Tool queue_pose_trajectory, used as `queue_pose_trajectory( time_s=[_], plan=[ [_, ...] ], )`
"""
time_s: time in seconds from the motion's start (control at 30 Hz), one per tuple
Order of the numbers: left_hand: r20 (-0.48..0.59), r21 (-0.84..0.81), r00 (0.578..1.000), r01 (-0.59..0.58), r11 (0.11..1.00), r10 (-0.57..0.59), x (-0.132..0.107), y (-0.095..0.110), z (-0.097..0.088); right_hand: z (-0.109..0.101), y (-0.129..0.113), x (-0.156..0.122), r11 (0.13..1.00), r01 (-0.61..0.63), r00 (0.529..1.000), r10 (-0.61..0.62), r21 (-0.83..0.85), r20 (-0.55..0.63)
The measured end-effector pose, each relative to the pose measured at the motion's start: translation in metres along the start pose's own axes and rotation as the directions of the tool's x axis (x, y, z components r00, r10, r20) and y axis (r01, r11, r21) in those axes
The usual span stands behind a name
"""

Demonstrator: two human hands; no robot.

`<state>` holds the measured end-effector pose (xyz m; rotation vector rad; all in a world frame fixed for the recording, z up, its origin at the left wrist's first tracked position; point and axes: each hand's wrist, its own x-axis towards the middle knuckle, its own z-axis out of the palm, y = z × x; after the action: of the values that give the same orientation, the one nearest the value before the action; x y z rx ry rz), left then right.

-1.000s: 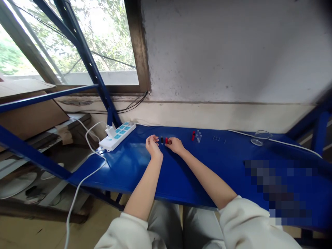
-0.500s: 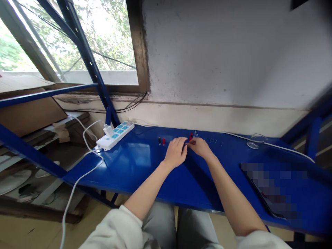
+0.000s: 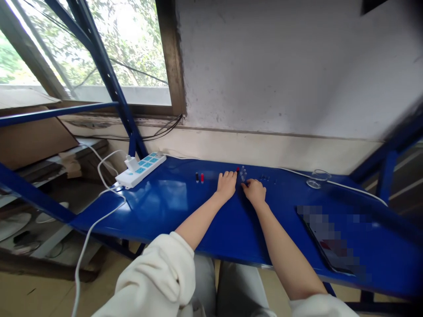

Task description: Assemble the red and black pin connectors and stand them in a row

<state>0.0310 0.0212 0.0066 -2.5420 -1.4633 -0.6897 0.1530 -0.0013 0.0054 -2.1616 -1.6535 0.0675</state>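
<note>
Right hand (image 3: 255, 193): fingers bent, just beside clear tubes (image 3: 243, 173). Left hand (image 3: 226, 185): fingers stretched forward, near red and black caps (image 3: 237, 170). Whether either grips anything, I cannot tell from here. Leftward on the blue table (image 3: 158, 207): one black-capped tube (image 3: 197, 177), one red-capped tube (image 3: 202, 178), side by side. Farther left: white power strip (image 3: 140, 173).

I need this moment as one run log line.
left hand: beside red piece, contact unclear | right hand: near clear pieces, grip unclear | left of hands: black tube, red tube side by side
</note>
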Motion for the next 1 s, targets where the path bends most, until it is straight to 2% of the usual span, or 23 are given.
queue_pose_trajectory(
  time_s=[0.13, 0.27, 0.43, 0.53, 0.67, 0.8, 1.0],
  plan=[
    [-0.065, -0.065, 0.998, 0.011, 0.998, -0.015, 0.004, -0.004, -0.003, 0.004, 0.0, 0.003, 1.0, 0.01, 1.0, -0.01, 0.013, -0.016],
    [-0.139, -0.169, 0.99, 0.011, 0.986, -0.035, 0.002, -0.006, -0.016, 0.008, 0.0, 0.006, 1.0, 0.006, 0.999, -0.005, 0.029, -0.036],
    [-0.285, -0.365, 0.952, -0.001, 0.931, -0.111, -0.011, -0.009, -0.042, 0.011, 0.001, 0.009, 0.998, -0.02, 1.0, 0.021, 0.055, -0.022],
    [-0.336, -0.479, 0.921, 0.012, 0.878, -0.196, -0.023, -0.013, -0.049, 0.011, 0.001, 0.011, 0.997, -0.033, 0.999, 0.034, 0.07, -0.012],
    [-0.371, -0.581, 0.877, 0.039, 0.813, -0.307, -0.036, -0.019, -0.046, 0.013, 0.001, 0.012, 0.995, -0.046, 0.999, 0.048, 0.084, -0.011],
    [-0.382, -0.637, 0.847, 0.048, 0.769, -0.369, -0.04, -0.019, -0.04, 0.014, 0.001, 0.012, 0.995, -0.049, 0.999, 0.051, 0.09, -0.016],
    [-0.353, -0.676, 0.857, 0.044, 0.735, -0.376, -0.04, -0.015, -0.035, 0.015, -0.001, 0.013, 0.993, -0.058, 0.997, 0.062, 0.099, -0.038]
  ],
)
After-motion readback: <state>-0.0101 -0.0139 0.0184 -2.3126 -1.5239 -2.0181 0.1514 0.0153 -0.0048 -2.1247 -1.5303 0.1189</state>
